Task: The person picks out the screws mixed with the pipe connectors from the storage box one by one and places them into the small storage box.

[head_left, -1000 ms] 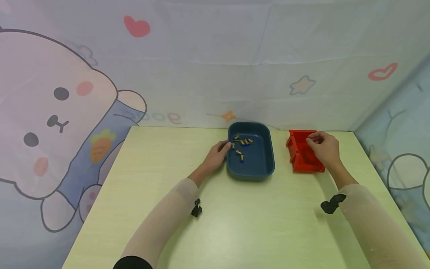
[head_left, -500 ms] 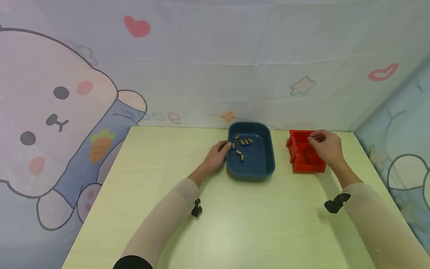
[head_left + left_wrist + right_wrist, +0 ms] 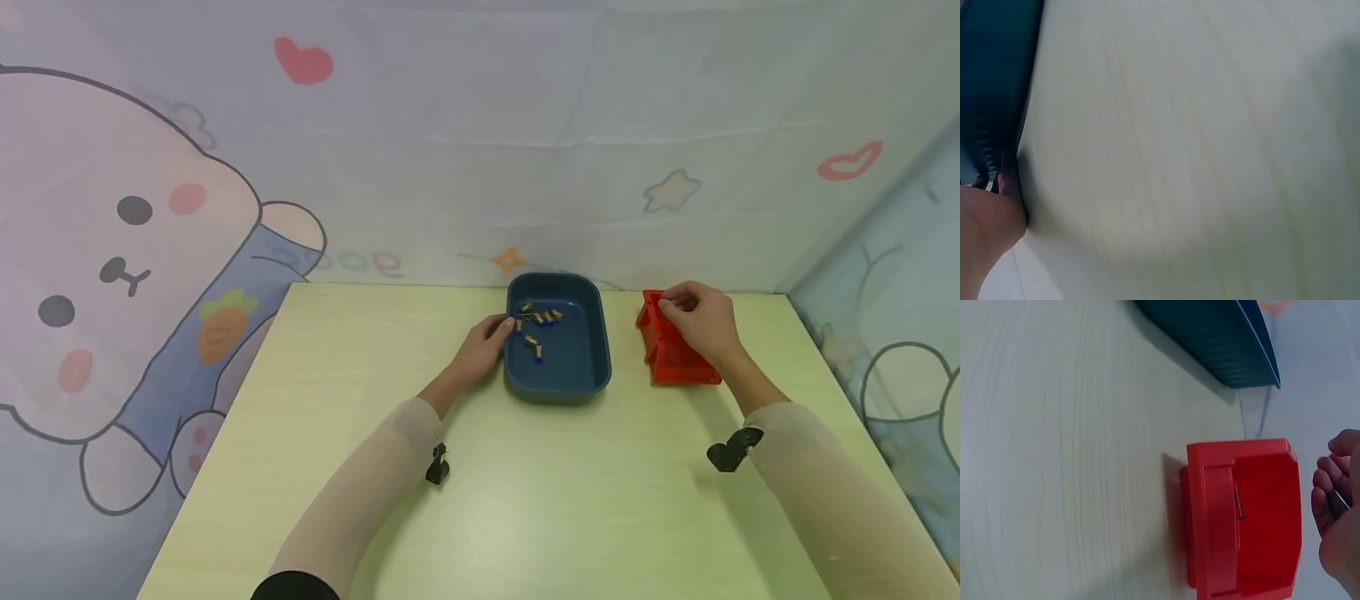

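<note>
My left hand (image 3: 482, 348) holds the left side of a dark blue plastic tray (image 3: 564, 393), its thumb at the rim and fingers against the outer wall. Several small brass fittings with blue ends (image 3: 547, 317) lie in the tray, toward its left side, beside a thin rod. Above the far part of a red plastic bin (image 3: 678, 373) hovers my right hand (image 3: 703, 321). Its fingers (image 3: 1320, 494) are loosely bent, the thumb a little apart from them, and nothing shows plainly between the tips. One small screw (image 3: 1239, 504) lies inside the bin in the right wrist view.
Tray and bin stand side by side near the far edge of a pale wood table (image 3: 480, 492), with a gap between them. A printed cloth (image 3: 480, 150) hangs right behind that edge. Black wrist mounts (image 3: 735, 450) stick out from the sleeves.
My right hand shifts slightly right, then moves left and farther away over the red bin. The left hand stays at the tray, and the fittings have not moved.
</note>
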Demonstrator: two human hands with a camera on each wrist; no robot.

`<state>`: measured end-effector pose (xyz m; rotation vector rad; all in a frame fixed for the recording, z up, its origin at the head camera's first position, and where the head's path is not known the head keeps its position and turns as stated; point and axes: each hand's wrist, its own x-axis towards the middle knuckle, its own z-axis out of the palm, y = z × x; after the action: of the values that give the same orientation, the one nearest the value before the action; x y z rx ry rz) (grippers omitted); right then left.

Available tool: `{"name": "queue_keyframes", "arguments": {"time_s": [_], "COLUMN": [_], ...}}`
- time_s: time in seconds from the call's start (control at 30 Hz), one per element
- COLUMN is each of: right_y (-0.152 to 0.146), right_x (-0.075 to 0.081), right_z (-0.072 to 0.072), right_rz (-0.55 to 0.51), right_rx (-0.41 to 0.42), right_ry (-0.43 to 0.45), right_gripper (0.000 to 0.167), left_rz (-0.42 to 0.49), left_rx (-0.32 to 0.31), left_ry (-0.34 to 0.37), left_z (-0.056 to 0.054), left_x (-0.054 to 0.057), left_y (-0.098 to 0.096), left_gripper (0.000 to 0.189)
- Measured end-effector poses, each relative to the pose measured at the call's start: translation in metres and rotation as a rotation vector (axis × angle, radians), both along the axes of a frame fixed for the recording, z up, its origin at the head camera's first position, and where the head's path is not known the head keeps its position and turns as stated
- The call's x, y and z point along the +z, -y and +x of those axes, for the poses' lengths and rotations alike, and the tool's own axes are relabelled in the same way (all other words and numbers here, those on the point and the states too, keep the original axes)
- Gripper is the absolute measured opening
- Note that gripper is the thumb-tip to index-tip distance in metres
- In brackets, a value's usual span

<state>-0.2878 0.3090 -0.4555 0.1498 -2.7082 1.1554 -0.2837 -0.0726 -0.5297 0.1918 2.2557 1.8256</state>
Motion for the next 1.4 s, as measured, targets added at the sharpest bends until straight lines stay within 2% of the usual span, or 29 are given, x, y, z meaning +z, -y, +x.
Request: {"name": "queue_keyframes", "arguments": {"time_s": [0.33,0.83,1.4], "right_y": [0.022,0.048,0.072], "right_x": [-0.006,-0.007,-0.008], "right_z": [-0.006,-0.013,-0.014], "right_rz": [-0.033,-0.084,-0.109], "right_rx": [0.050,0.077,0.114], "right_ry": [-0.051,-0.036,-0.007], "right_gripper": [0.017,0.017,0.016], "left_rz": [-0.006,-0.017,-0.030], "left_rx": [0.001,0.009,0.007], "left_ry": [-0.006,-0.009,-0.013], "left_z": [0.003,0.002,0.002], "left_x": [0.002,0.002,0.002], "left_y": [-0.001,-0.001,-0.003], "left_gripper": [0.068,0.066,0.065]}}
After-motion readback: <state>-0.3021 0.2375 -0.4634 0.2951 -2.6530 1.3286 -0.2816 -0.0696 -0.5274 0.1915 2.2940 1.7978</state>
